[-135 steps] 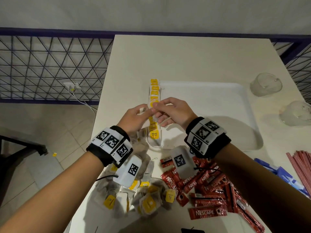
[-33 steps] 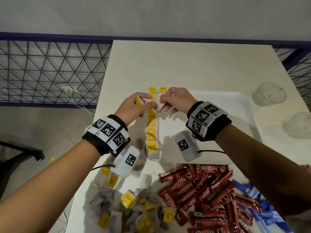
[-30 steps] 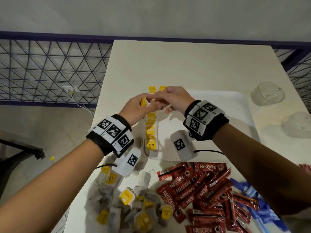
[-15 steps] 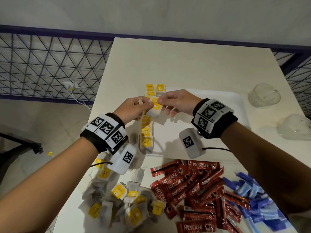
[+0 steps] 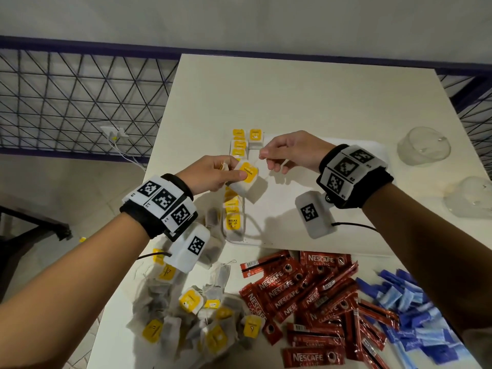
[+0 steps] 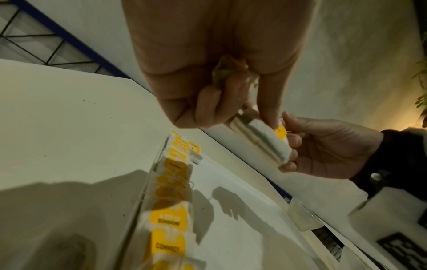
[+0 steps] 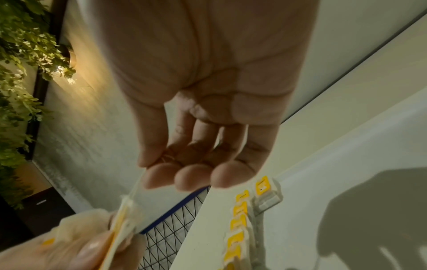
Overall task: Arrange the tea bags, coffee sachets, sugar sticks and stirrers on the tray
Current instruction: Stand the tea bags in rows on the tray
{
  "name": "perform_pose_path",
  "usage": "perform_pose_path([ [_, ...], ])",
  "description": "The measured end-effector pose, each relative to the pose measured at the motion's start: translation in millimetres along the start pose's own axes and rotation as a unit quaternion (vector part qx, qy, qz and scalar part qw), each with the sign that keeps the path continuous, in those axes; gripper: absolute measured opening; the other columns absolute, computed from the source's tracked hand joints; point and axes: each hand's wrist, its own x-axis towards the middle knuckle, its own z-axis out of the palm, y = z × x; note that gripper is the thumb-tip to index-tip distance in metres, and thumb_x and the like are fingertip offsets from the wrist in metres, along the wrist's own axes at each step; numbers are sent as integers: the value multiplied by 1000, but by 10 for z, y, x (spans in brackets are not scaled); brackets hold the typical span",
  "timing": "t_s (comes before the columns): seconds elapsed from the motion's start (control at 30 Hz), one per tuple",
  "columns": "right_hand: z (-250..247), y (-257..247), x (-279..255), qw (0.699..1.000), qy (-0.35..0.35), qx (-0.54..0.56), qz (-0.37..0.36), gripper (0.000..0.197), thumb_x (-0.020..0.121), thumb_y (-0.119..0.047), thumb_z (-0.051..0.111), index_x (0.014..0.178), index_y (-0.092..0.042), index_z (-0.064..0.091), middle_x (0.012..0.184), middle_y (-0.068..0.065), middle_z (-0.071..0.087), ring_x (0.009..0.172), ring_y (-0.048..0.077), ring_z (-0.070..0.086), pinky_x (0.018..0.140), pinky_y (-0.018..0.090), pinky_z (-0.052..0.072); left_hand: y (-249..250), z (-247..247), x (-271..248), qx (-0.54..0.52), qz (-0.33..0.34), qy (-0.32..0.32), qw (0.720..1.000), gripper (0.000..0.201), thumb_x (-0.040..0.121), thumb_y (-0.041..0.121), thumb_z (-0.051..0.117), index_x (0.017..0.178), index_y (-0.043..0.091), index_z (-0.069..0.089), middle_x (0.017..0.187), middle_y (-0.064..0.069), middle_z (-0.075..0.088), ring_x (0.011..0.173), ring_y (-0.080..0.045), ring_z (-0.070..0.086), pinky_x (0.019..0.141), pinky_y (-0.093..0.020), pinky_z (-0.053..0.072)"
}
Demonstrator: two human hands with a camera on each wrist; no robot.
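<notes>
We read "NESCAFE CLASSIC" in white on the red coffee sachets (image 5: 306,288) heaped at the near edge of the table; the wording is clearest on the sachet (image 5: 325,260) lying just beside the tray. In the row of tea bags (image 5: 234,209) along the tray's left edge, the nearest yellow tag (image 5: 232,222) reads "RELAX". In the left wrist view, two tags of that row read "SUNSHINE" (image 6: 168,218) and "CONNECT" (image 6: 167,244). The black-and-white square codes on the wrist bands (image 5: 162,199) carry no readable text. Print on the blue sugar sticks (image 5: 415,323) is too blurred to read.
</notes>
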Motion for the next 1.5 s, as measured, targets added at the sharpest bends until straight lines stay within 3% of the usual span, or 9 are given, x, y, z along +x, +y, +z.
perform_pose_path([
  [0.27, 306, 97, 129, 994, 12, 107, 16, 15, 93, -12, 50, 80, -16, 56, 62, 1, 56, 49, 5, 53, 52, 17, 44, -8, -26, 24, -121, 26, 37, 992, 19, 86, 6, 61, 75, 20, 54, 46, 12, 41, 38, -4, 30, 40, -14, 23],
  [0.43, 446, 166, 150, 989, 43, 140, 26, 15, 91, -8, 53, 78, -15, 56, 64, 4, 54, 48, 6, 50, 53, 20, 41, -65, -54, 60, -119, 28, 54, 991, 20, 85, 8, 63, 71, 18, 53, 63, -3, 46, 36, -2, 30, 40, -13, 24],
  [0.57, 451, 205, 148, 994, 41, 100, 30, 18, 90, -7, 55, 75, -15, 60, 67, 2, 57, 59, 9, 51, 59, 20, 42, -93, -63, 132, -148, 14, 61, 987, 28, 85, 6, 62, 65, 16, 46, 41, 10, 43, 34, -2, 27, 37, -13, 23],
  [0.77, 337, 174, 204, 990, 95, 105, 23, 25, 90, -12, 55, 114, -9, 61, 80, -3, 60, 73, 8, 56, 68, 18, 45, -135, -55, 272, -115, -21, 74, 990, 33, 82, 10, 69, 62, 16, 44, 51, 2, 46, 33, -3, 28, 37, -15, 22],
  [1.0, 329, 307, 459, 984, 148, 93, 25, 10, 83, -11, 67, 90, -7, 61, 53, -9, 60, 44, -2, 56, 59, 17, 50, -179, 6, 404, -39, -25, 53, 998, 28, 86, 19, 65, 65, 18, 46, 35, 11, 41, 31, -5, 32, 36, -16, 27],
  [1.13, 228, 362, 634, 979, 163, 117, 36, 15, 84, -6, 65, 75, -13, 56, 46, -9, 60, 41, 0, 56, 54, 14, 51, -221, -58, 442, -23, -27, 68, 997, 8, 92, 26, 57, 96, 19, 58, 66, 4, 56, 32, -3, 37, 39, -14, 33],
  [1.27, 100, 365, 830, 984, 148, 85, 59, 18, 86, -5, 62, 73, -14, 54, 59, 8, 57, 36, 0, 53, 49, 12, 49, -229, -192, 462, -96, -55, 81, 991, 5, 95, 20, 51, 98, 18, 53, 84, -1, 55, 35, -3, 46, 39, -14, 37],
  [1.37, -2, 356, 975, 980, 149, 102, 78, 6, 86, -6, 62, 87, -8, 57, 56, 5, 55, 36, 0, 53, 47, 13, 48, -220, -257, 485, -141, -80, 75, 984, 9, 96, 11, 47, 103, 13, 51, 82, -2, 52, 35, -6, 48, 37, -15, 36],
  [1.5, -87, 437, 1164, 973, 194, 75, 97, 14, 84, -11, 65, 95, -8, 57, 54, 1, 56, 37, 2, 50, 44, 15, 44, -235, -303, 517, -157, -100, 69, 980, 18, 94, 0, 43, 89, 17, 50, 74, -5, 54, 32, -8, 46, 35, -13, 31],
])
